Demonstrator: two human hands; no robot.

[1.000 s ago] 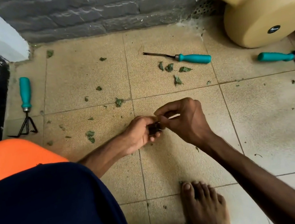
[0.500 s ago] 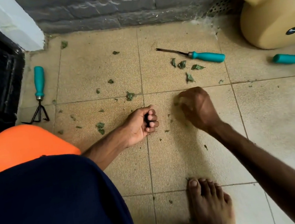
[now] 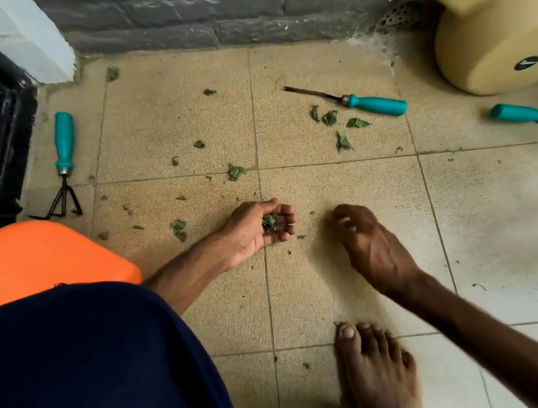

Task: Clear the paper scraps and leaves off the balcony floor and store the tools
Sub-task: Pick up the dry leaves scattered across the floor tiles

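Head camera: left hand [image 3: 257, 229] lies palm up, fingers curled around a clump of leaf bits [image 3: 269, 223]; right hand [image 3: 370, 248] hangs just beside it, blurred, grip unclear; loose leaves [image 3: 329, 117] lie beyond both

Green leaves [image 3: 330, 117], teal tool handles [image 3: 379, 105], orange stool [image 3: 40, 260].

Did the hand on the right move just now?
Yes: the right hand has drawn back from the tile joint, nearer the bare foot.
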